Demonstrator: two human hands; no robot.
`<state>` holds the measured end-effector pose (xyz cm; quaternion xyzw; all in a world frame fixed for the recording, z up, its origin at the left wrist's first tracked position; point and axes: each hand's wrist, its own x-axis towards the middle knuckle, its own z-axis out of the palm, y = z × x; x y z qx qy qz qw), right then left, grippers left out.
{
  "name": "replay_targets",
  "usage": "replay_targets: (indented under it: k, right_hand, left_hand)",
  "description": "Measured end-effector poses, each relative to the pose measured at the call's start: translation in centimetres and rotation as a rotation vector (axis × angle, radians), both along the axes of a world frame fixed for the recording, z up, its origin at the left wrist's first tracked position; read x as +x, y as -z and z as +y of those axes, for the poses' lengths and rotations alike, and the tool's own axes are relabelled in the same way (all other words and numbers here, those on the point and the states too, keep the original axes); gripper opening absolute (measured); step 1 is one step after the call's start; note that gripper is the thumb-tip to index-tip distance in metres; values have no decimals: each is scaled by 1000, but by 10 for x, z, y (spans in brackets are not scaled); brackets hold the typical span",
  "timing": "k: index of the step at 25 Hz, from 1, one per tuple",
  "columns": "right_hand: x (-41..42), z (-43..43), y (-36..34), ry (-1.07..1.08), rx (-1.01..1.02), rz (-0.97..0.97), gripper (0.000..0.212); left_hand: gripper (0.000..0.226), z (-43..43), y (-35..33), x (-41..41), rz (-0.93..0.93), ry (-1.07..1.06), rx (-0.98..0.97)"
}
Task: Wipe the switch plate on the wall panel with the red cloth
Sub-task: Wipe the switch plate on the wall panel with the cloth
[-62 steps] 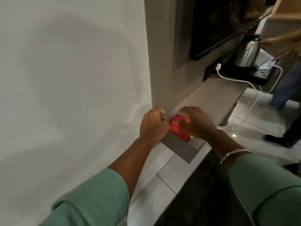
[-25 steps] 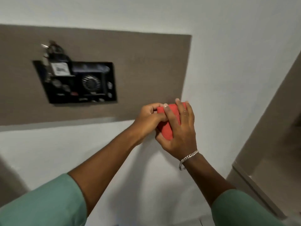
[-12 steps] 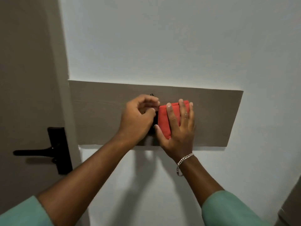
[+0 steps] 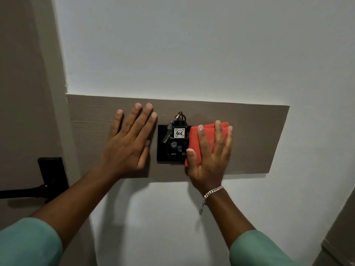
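Note:
A black switch plate (image 4: 169,150) sits in the middle of a grey-brown wall panel (image 4: 255,139). A key fob with a tag reading 406 (image 4: 179,131) and a key hang over its upper part. My right hand (image 4: 209,162) presses a folded red cloth (image 4: 196,139) flat against the plate's right edge and the panel beside it. The cloth hides the plate's right side. My left hand (image 4: 128,144) lies flat on the panel just left of the plate, fingers spread, holding nothing.
A door with a black lever handle (image 4: 46,181) stands at the left, its frame meeting the panel. White wall (image 4: 172,45) surrounds the panel. A grey cabinet edge (image 4: 342,237) shows at the lower right.
My left hand has let go of the cloth and moved left, opening flat on the panel. The switch plate and key fob are now uncovered. My right hand alone presses the cloth.

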<state>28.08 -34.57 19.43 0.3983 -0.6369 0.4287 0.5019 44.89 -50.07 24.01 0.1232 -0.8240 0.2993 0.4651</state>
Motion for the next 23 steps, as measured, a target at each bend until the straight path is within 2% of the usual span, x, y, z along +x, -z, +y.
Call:
replay_targets:
  k: [2, 5, 6, 9, 13, 16, 17, 20, 21, 23]
  right_hand:
    - [-13, 6, 6, 0, 25, 84, 54]
    - [-5, -6, -2, 5, -110, -60, 53]
    - [-2, -9, -4, 5, -121, -47, 53]
    - [-18, 3, 2, 2, -14, 157, 52]
    - [-9, -4, -10, -3, -123, -42, 51]
    - [-15, 1, -5, -11, -24, 146, 51]
    - [-19, 4, -5, -19, -21, 144, 51]
    - [-6, -4, -13, -11, -160, -109, 51]
    - [-1, -7, -13, -5, -158, -116, 51]
    - [-3, -3, -7, -24, -64, 22, 51]
  left_hand:
    - [70, -2, 6, -9, 68, -88, -21]
    - [72, -4, 10, -17, 143, -114, -48]
    - [72, -5, 10, -17, 153, -110, -55]
    - [73, -4, 10, -17, 166, -109, -64]
    - [72, -4, 9, -17, 178, -111, -83]
    - [74, -3, 8, -18, 196, -109, -65]
    - [75, -3, 8, -18, 202, -115, -59]
    - [76, -3, 7, -17, 196, -125, -52]
    - [76, -3, 7, -17, 195, -125, -53]
    - [76, -2, 7, -17, 194, -119, -51]
